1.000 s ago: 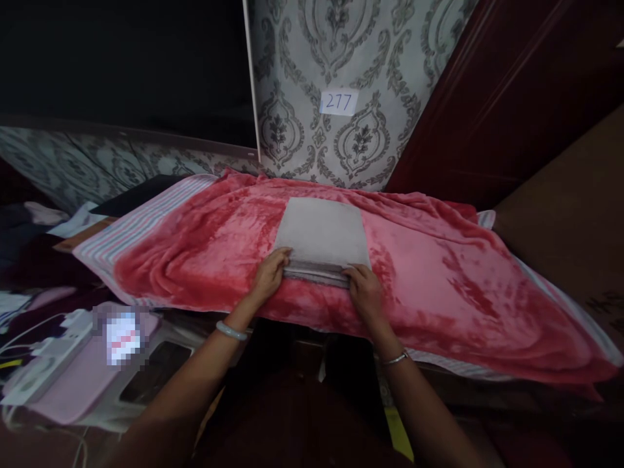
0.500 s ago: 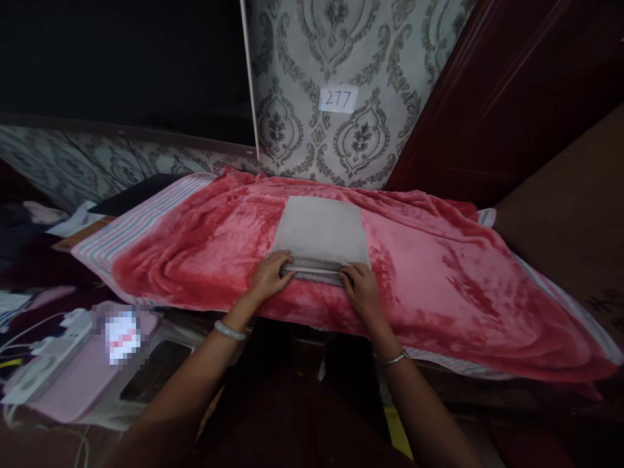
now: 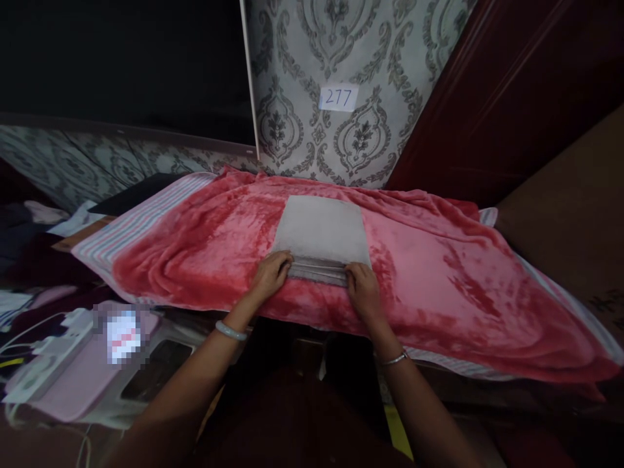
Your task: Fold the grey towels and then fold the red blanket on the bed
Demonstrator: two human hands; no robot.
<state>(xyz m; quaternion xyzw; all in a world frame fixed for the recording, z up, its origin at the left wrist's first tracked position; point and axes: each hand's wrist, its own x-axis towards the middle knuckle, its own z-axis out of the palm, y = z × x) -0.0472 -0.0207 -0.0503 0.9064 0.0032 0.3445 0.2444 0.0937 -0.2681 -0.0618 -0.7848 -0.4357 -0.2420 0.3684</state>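
One grey rectangular folded cloth (image 3: 322,224), flat across the middle of a red-and-pink plush blanket (image 3: 429,273); likely light, soft and floppy, best taken through every layer at the near corners. Pinched near left by the left grip (image 3: 269,276), nearly closed, and near right by the equally narrow right grip (image 3: 364,290)

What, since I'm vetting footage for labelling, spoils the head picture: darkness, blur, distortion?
Head view: dim overall, dark screen showing little detail; a pixelated patch masks something at lower left; edges look stretched; left hand, right hand and folded gray cloth are readable.
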